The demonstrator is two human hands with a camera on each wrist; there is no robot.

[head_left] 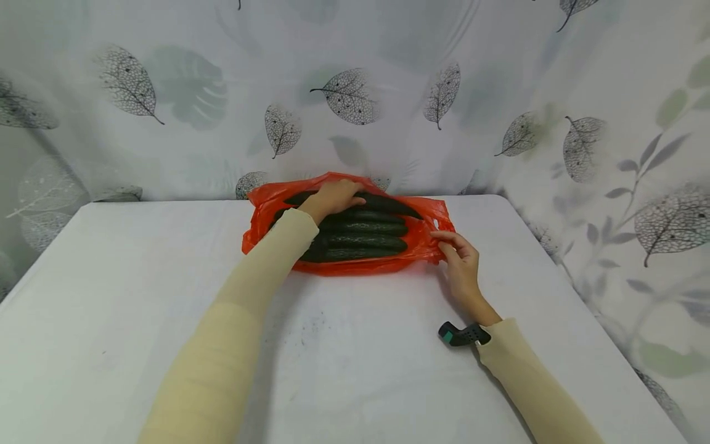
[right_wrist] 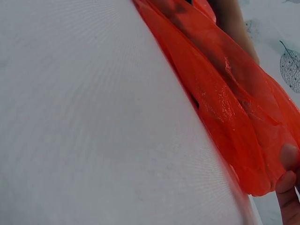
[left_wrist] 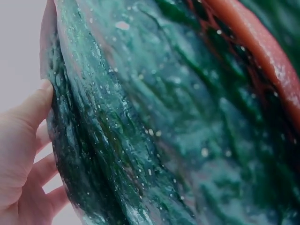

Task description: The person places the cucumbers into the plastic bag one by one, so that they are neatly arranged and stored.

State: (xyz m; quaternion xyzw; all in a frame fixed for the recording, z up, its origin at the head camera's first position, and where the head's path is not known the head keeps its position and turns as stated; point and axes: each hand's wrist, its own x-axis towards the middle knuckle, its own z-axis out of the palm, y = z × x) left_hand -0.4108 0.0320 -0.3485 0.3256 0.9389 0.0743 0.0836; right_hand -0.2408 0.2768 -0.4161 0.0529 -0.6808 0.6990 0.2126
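Several long dark green cucumbers (head_left: 366, 240) lie side by side in an open red plastic bag (head_left: 355, 267) at the far side of the table. My left hand (head_left: 335, 196) reaches over the bag and grips the rearmost cucumber (head_left: 391, 206). In the left wrist view, the thumb and fingers of that hand (left_wrist: 23, 154) are at the side of a bumpy cucumber (left_wrist: 77, 136). At the bag's right end, my right hand (head_left: 460, 260) pinches the thin plastic edge. The right wrist view has its fingertips (right_wrist: 287, 180) on the red bag (right_wrist: 220, 108).
A white table (head_left: 355, 364) carries the bag near its back edge. Behind it and at the right hangs a pale cloth (head_left: 388, 142) with a leaf print. A dark band (head_left: 465, 333) is on my right wrist.
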